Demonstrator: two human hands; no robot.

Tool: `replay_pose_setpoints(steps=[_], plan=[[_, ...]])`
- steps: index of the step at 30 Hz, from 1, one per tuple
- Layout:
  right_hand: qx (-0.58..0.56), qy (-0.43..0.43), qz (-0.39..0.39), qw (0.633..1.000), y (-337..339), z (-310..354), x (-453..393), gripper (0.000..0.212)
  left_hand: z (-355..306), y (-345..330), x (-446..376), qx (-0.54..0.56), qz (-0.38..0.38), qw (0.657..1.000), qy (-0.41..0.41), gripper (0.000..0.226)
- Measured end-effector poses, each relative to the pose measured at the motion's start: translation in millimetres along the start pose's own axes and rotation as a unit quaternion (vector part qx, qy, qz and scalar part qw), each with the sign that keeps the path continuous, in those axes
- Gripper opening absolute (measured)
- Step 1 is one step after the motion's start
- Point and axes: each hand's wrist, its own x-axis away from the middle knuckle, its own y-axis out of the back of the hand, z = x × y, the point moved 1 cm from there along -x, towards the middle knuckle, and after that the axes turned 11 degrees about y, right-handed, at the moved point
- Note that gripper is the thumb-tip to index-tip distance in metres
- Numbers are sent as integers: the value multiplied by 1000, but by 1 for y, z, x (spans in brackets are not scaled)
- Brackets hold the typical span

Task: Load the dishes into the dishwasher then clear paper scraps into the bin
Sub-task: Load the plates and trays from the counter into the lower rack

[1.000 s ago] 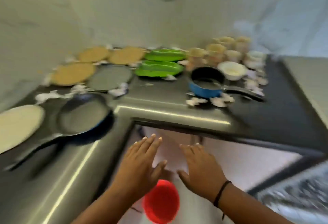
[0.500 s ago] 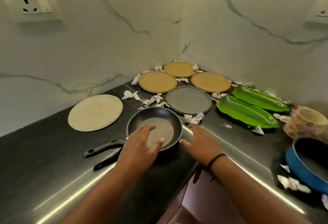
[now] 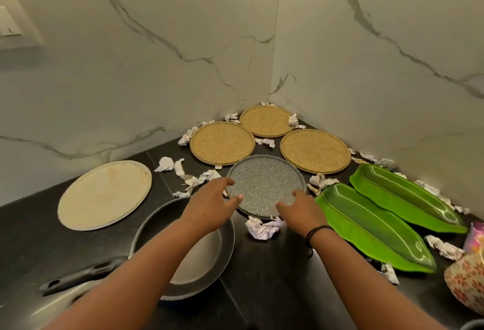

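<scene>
Grey and speckled, the round plate (image 3: 265,185) lies flat on the black counter (image 3: 275,264) between both hands. Left hand (image 3: 209,205) has its fingers loosely spread at the plate's left rim, thumb touching the edge, not yet gripping. Right hand (image 3: 301,208) reaches the right rim the same way, fingers relaxed. Just below the right hand sits a crumpled paper scrap (image 3: 263,227). Under the left forearm is a frying pan (image 3: 199,259). Beyond both hands lie three golden plates (image 3: 222,143), and right of the right hand two green leaf trays (image 3: 372,227).
</scene>
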Motion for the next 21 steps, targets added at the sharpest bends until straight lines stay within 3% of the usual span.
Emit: replay_pose_setpoints(steps=[9, 16, 18, 21], plan=[[-170, -95, -31, 980, -6, -10, -33, 67, -20, -9, -124, -2, 72, 995, 69, 55], [-244, -135, -102, 955, -23, -14, -49, 70, -14, -25, -162, 0, 101, 985, 137, 57], [-235, -146, -120, 953, -26, -16, -53, 67, -14, -26, -166, 20, 85, 984, 156, 49], [-260, -157, -145, 942, -26, -14, -53, 60, -15, -23, -169, 63, 54, 984, 160, 10]])
